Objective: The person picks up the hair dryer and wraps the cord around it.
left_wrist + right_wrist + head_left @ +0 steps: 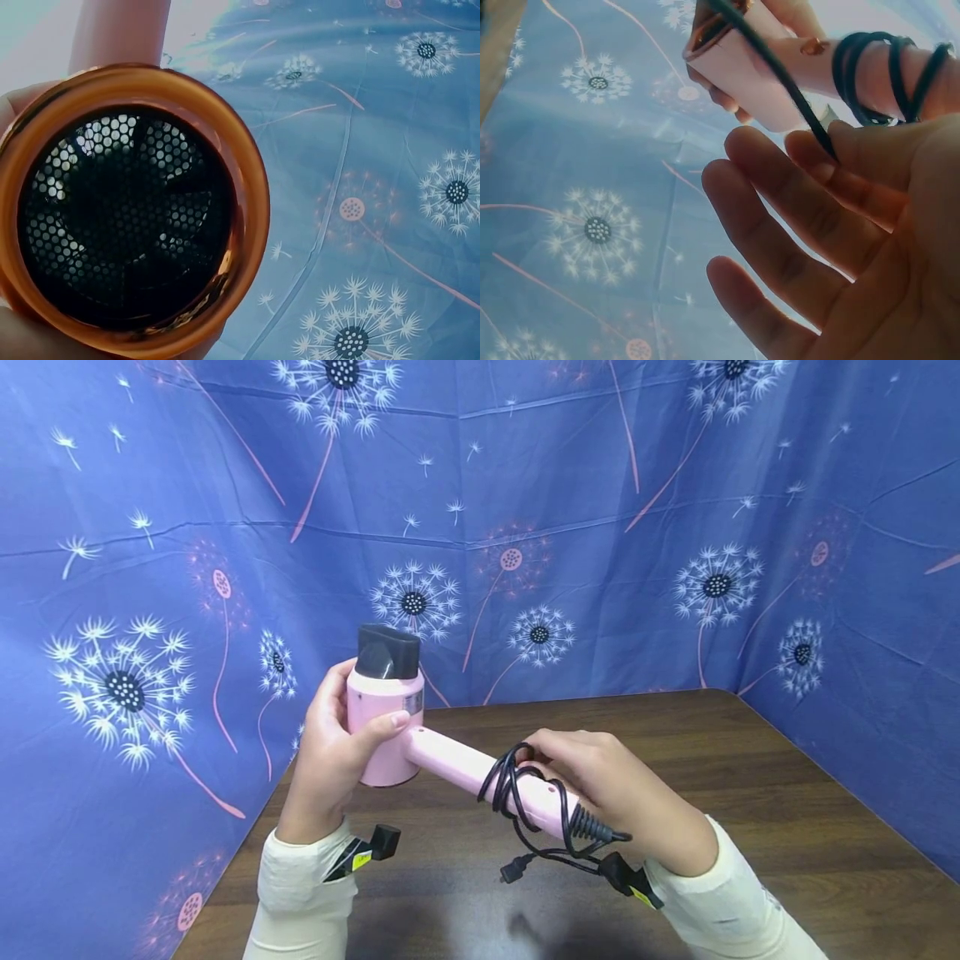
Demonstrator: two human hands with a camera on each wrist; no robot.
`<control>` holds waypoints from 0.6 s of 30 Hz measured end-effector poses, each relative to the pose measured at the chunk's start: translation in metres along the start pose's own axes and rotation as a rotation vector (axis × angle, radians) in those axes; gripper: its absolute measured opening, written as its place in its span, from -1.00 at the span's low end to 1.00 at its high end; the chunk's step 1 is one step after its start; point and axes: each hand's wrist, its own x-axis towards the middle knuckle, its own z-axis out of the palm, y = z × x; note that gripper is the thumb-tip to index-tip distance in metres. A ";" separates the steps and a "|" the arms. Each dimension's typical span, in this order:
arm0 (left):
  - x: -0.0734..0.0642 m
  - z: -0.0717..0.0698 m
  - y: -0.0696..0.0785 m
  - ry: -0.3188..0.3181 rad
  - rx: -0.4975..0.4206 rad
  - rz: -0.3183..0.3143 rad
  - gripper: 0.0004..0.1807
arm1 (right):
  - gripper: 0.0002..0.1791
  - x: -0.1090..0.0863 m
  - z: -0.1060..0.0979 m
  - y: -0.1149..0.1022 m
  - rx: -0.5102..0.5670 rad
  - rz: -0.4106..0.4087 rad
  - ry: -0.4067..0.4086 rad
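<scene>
A pink hair dryer [386, 760] with a black nozzle [387, 652] is held up over the table. My left hand [322, 752] grips its barrel, thumb across the front near the handle [457, 758]. The left wrist view looks into the round rear grille [120, 214] inside a copper-coloured rim. Black cord [507, 781] is wound in loose loops around the handle. My right hand [622, 785] is beside the handle's lower end; in the right wrist view its thumb and index finger pinch a strand of the cord [787, 79], the other fingers loosely spread. The plug [515, 868] dangles below.
A dark wooden table [787, 827] lies beneath both hands. Blue dandelion-patterned cloth [600, 527] hangs behind and along both sides. Each wrist wears a strapped-on black camera, one of them by the left cuff [384, 842].
</scene>
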 end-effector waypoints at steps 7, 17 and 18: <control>0.001 0.002 -0.002 0.046 -0.061 0.048 -0.32 | -0.77 -0.003 0.007 -0.004 0.051 0.065 -0.034; 0.003 0.004 -0.002 0.135 -0.127 0.097 -0.32 | -0.90 -0.001 0.024 -0.008 0.122 -0.027 0.117; 0.003 0.004 -0.001 0.146 -0.132 0.100 -0.32 | -0.95 0.000 0.025 -0.008 0.056 -0.079 0.142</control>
